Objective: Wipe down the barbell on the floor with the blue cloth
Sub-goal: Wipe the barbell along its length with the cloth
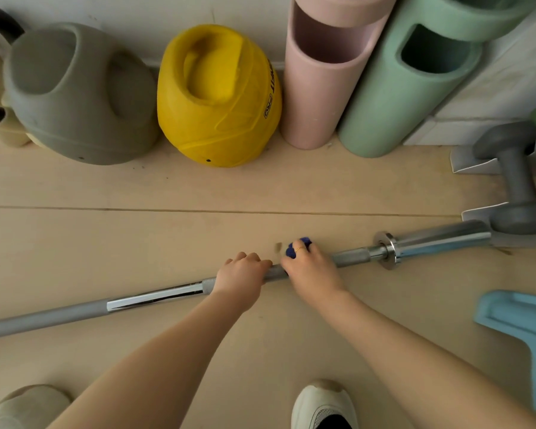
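Lying across the wooden floor [198, 187], the barbell [155, 297] runs from lower left to upper right, its collar [387, 249] and chrome sleeve [443, 238] ending just beside a grey dumbbell [517, 187].

- Left hand [240, 278]: closed over the shaft near its middle, knuckles up; judged to be steadying the bar so it does not roll under the wiping pressure.
- Right hand [310, 269]: just beside the left, curled around the shaft with the blue cloth [296, 247] bunched under the fingers; only a small tuft shows past the knuckles. Wrapping the cloth round the bar likely lets one stroke clean its whole circumference.
- Along the wall: grey kettlebell [78, 94], yellow kettlebell [217, 94], pink foam roller [316, 88], green foam roller [399, 91], all well apart from the bar.
- Near edge: white shoe [322, 407]; a light-blue object [523, 329] at right, kind unclear.
- Progress: cannot be judged; the bar's left end runs out of view.
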`<act>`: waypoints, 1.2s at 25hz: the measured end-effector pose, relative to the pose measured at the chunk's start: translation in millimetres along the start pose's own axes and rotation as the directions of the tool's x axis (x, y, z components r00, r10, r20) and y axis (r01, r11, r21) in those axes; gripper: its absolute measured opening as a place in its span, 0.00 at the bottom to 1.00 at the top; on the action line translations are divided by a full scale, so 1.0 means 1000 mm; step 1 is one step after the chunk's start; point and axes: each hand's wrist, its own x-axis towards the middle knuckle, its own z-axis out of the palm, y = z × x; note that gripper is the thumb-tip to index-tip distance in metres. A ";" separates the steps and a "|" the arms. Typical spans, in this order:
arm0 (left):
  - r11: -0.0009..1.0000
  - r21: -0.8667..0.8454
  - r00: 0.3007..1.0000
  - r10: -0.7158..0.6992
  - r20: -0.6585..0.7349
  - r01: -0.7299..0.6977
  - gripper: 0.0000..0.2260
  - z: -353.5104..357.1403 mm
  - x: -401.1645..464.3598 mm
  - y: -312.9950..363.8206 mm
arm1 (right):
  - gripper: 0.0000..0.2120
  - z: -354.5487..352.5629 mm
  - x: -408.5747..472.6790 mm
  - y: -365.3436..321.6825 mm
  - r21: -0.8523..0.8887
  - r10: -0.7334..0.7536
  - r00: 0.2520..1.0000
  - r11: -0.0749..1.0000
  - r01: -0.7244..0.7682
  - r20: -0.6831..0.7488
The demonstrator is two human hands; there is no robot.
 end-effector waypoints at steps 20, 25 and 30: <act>0.990 0.085 0.991 -0.110 -0.073 0.116 0.19 -0.013 -0.015 -0.076 | 0.11 -0.020 0.040 -0.052 0.122 0.120 0.990 0.984 -0.128 0.070; 0.979 0.065 0.968 -0.180 -0.172 0.194 0.20 -0.014 -0.013 -0.085 | 0.11 -0.013 0.056 -0.049 0.095 0.087 0.996 0.992 -0.088 0.015; 0.971 -0.080 0.951 -0.237 -0.198 0.226 0.23 -0.011 -0.009 -0.090 | 0.13 -0.008 0.057 -0.078 0.117 0.165 0.975 0.982 -0.148 -0.151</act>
